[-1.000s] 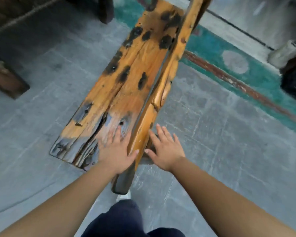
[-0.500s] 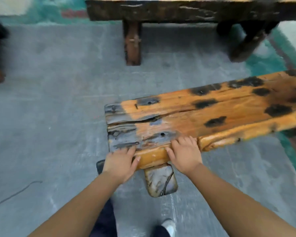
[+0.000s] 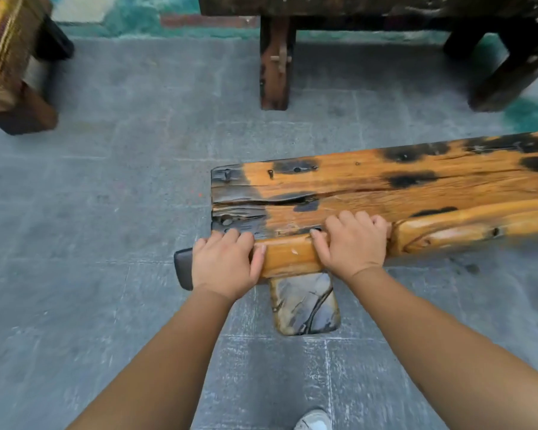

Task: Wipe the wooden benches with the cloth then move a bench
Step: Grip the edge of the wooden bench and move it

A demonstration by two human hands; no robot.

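Note:
An orange wooden bench (image 3: 385,187) with black scorch marks stretches from the middle of the view off to the right. Its near edge is a rounded rail. My left hand (image 3: 224,265) is closed over the rail's left end, and my right hand (image 3: 351,246) is closed over the same rail a little to the right, fingers curled onto the seat. One bench leg (image 3: 305,304) shows below the rail between my forearms. No cloth is in sight.
A dark wooden bench (image 3: 275,60) stands across the top, its legs on the grey tiled floor (image 3: 106,212). Another wooden piece (image 3: 10,72) sits at the upper left. Green painted floor (image 3: 528,110) shows beyond. My white shoe (image 3: 312,420) is at the bottom edge.
The bench went from pointing away from me to lying crosswise, then shifted slightly right. My hands went from resting flat at its end to gripping the near rail.

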